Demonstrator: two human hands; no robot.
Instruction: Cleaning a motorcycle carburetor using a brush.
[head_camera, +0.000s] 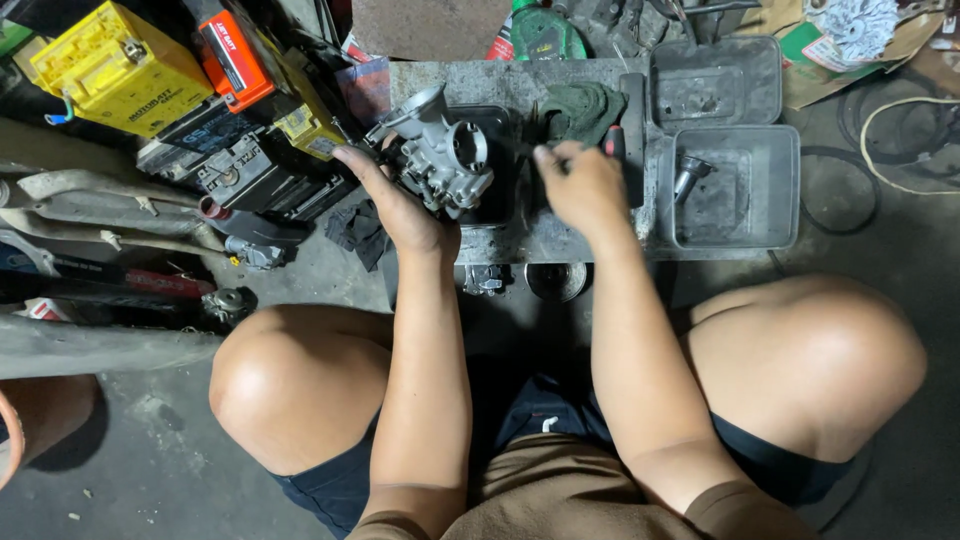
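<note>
Carburetor (440, 155), grey cast metal with a round bore facing up, sits tilted in the left hand (395, 200) above a dark shallow tray (500, 125) on the low concrete slab (560, 240). The left hand's fingers curl round the carburetor's near side, the thumb pressed against its body. The right hand (580, 185) hovers just beside the carburetor, its fingertips pinched together on something small and thin near the dark tray; what it pinches is too small to tell. A red-handled tool (616, 145) lies just behind the right hand, and a crumpled green rag (585, 110) rests on the slab past it. Further right stand two grey plastic trays (770, 190), the nearer one holding a small metal funnel-shaped part (688, 175). To the left of the slab lie stacked batteries, one yellow (115, 65) and one orange (235, 55). The person squats, bare knees to either side.
</note>
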